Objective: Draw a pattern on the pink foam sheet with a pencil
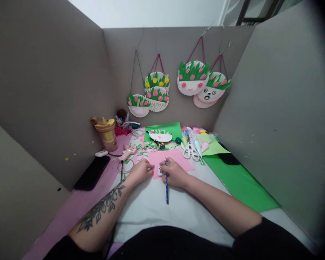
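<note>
Cardboard-walled desk — right hand (175, 172) grips blue pencil (166, 184) over pink paper (178, 159).

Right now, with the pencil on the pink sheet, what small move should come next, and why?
Probably draw the blue pencil a little along the pink paper. The right hand holds it tip-down beside a small white piece, and the left hand rests on the sheet's edge, apparently steadying it.
</note>
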Demonstrator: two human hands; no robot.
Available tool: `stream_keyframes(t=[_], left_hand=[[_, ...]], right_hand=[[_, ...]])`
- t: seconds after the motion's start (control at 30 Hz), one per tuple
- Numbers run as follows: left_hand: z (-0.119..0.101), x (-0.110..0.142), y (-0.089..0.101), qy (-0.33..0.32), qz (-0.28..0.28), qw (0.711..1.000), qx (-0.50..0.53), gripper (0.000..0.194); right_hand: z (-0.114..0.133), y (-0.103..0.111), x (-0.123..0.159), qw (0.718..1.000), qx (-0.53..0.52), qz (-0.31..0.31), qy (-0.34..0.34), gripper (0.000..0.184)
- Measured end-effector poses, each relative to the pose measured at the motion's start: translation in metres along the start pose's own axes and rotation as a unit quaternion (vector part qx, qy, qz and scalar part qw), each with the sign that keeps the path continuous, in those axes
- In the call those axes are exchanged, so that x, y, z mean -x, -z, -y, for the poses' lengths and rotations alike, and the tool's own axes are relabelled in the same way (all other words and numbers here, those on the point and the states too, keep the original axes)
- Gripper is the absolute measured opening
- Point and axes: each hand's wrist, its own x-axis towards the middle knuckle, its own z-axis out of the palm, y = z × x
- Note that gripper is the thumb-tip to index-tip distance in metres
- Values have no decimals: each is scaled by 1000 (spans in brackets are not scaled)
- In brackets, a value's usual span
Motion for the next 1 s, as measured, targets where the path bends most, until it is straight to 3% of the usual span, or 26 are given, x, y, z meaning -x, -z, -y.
stream_keyframes(t=[0.57, 1.0], left_hand=[[0, 0, 0, -2, 6, 1000, -2, 23], [-2, 1, 2, -3, 3, 1000, -15, 20]], right_hand=[[6, 4, -1, 1000, 4, 14, 15, 16], [-6, -3, -4, 1000, -4, -8, 6, 16]])
